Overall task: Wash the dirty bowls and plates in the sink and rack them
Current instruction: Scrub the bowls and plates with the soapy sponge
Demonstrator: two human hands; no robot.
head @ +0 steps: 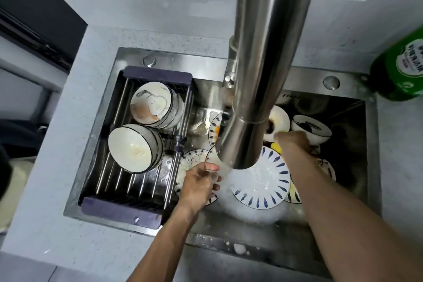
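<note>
Washing step in hand, judged from foam and running water. Landmark: the faucet, a thick steel pipe across the middle of the view.

Directly under the faucet mouth: a white plate with blue dashes, lying flat in the sink, covered with foam and water. Left of the faucet mouth: left hand, fingers curled on the plate's left edge, seemingly holding it. Right of the faucet, close beside it: right hand, reaching toward the back of the sink; a yellow thing just at it, perhaps a sponge. Whether gripped or only touched, impossible to tell, fingers hidden.

Behind the faucet and right of it: more dirty dishes, among them a bowl with dark print and a plate with brown stains. Left of the faucet, well apart: the rack across the sink, with two stacks of bowls tilted in it, still showing residue inside.

Task far from done, by judgement: many dishes unwashed. Next move calls for scrubbing and rinsing the foamy plate, firm grip because slippery, then lifting it leftward into the rack without hitting the faucet.
</note>
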